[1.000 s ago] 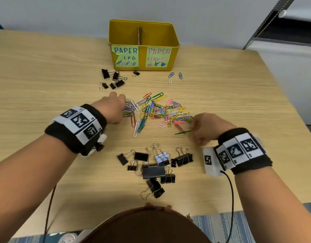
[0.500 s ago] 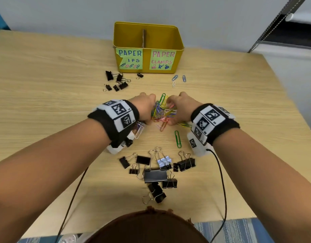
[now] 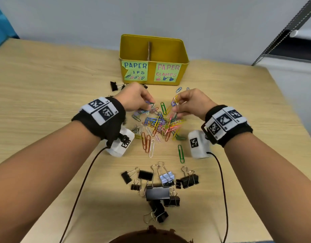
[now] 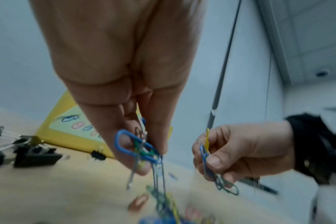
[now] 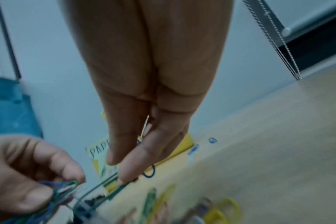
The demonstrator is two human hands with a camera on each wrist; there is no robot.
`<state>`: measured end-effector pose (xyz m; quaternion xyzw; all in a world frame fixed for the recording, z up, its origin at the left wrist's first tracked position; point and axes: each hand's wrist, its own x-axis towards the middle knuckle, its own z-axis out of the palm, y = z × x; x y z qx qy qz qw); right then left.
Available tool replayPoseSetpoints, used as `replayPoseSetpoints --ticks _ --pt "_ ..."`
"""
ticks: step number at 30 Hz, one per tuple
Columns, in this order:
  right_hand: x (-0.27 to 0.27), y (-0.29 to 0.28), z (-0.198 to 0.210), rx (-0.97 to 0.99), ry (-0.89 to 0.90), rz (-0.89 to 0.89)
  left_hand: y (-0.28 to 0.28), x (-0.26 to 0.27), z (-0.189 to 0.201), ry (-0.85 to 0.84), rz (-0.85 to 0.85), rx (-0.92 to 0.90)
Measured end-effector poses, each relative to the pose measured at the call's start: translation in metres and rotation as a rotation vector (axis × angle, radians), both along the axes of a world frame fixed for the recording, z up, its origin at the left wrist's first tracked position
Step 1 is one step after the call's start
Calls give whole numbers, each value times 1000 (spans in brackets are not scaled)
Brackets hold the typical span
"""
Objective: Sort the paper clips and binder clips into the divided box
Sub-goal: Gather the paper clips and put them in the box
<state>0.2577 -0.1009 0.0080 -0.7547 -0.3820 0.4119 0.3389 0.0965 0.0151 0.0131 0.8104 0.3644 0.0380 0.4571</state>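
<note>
Both hands are now rising off the desk (image 3: 46, 85) with bunches pulled from the raked-together paper clips (image 3: 158, 125), so loading is starting. Left hand (image 3: 135, 99) grip is pinching a bunch; right hand (image 3: 189, 104) grip likewise; box (image 3: 151, 83) waiting just beyond, binder clips (image 3: 158, 192) behind

Even, soft light overhead; sharp wide-angle head view, dimmer, motion-blurred wrist views.
</note>
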Motion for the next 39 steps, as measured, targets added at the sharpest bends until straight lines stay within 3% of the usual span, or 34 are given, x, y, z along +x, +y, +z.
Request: replayPoseSetpoints --ticks 3,6,11,15,17,22,25,27,30,33,36,39 --pt "-1 20 31 174 188 -81 16 2 21 -202 96 -144" --pt "-3 55 64 332 288 -150 40 12 50 -373 189 -158" --pt "-13 132 90 402 228 -273 88 36 74 -545 408 -39" --pt "-23 170 76 214 61 -231 112 48 58 -398 432 27" --pt "-24 165 73 110 134 -136 119 44 51 -288 414 74" --pt "22 110 78 274 158 -264 104 16 53 -298 358 271" --pt "53 64 64 201 97 -380 73 3 47 -277 229 261" --pt "63 45 42 19 -4 -390 54 4 35 -162 42 166" --pt "63 44 4 -265 -304 -158 33 19 15 92 -250 147" --pt "46 52 -7 -316 -515 123 18 37 5 237 -390 228" --pt "24 52 -4 -287 -556 299 14 38 -5 346 -440 324" --pt "1 33 -1 -286 -420 452 11 23 -14 378 -511 322"
